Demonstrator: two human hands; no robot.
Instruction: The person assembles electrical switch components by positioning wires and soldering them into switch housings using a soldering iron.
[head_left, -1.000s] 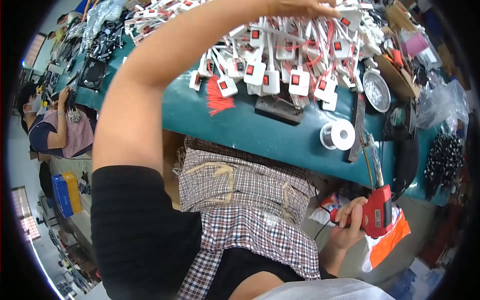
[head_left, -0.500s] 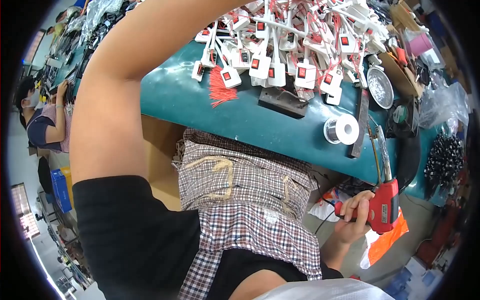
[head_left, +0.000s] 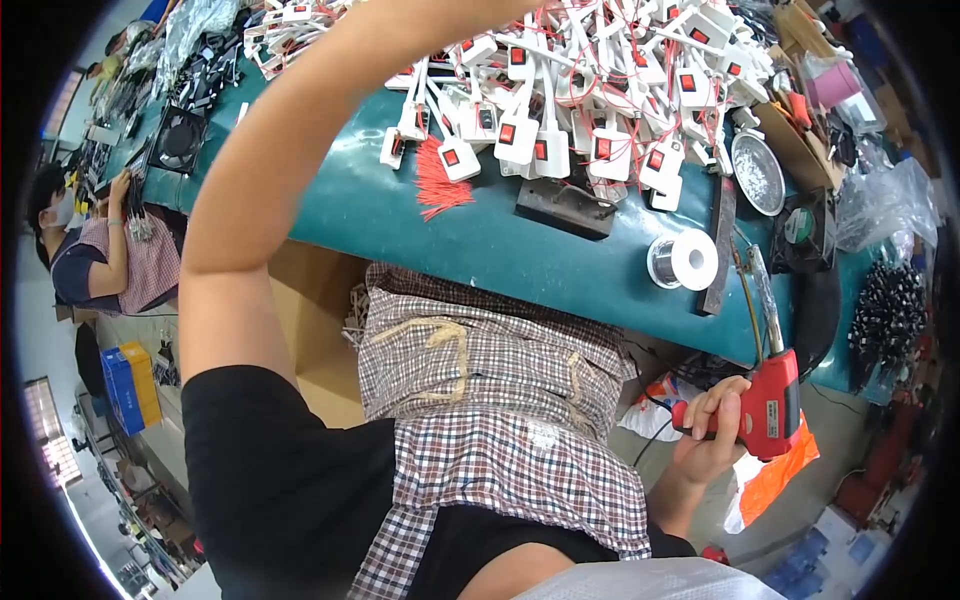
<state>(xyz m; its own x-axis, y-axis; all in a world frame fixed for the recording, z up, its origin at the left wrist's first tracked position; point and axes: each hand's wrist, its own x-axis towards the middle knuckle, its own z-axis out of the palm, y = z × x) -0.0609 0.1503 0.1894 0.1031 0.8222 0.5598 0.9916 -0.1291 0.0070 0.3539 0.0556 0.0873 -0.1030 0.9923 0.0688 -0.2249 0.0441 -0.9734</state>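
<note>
My right hand (head_left: 712,430) is closed around the handle of a red soldering gun (head_left: 770,405), its metal tip pointing up toward the table's front edge. My left arm (head_left: 262,180) reaches forward and across the table, and its hand lies beyond the top of the view. Under and past that forearm spreads a large heap of white plastic switch housings (head_left: 515,138) with red rocker switches and red wires. A spool of solder wire (head_left: 683,260) stands near the soldering gun's tip. Beside the heap lies a bundle of short red wires (head_left: 440,185).
A dark metal block (head_left: 565,208) and a long dark bar (head_left: 719,245) lie on the green table (head_left: 400,220). A metal dish (head_left: 759,174), a small fan (head_left: 803,230) and black parts (head_left: 888,315) are at right. A co-worker (head_left: 95,245) sits at far left.
My left arm has shifted to the right, its elbow now lower and further in, uncovering more of the heap and the co-worker. My right hand keeps hold of the soldering gun, nearly still.
</note>
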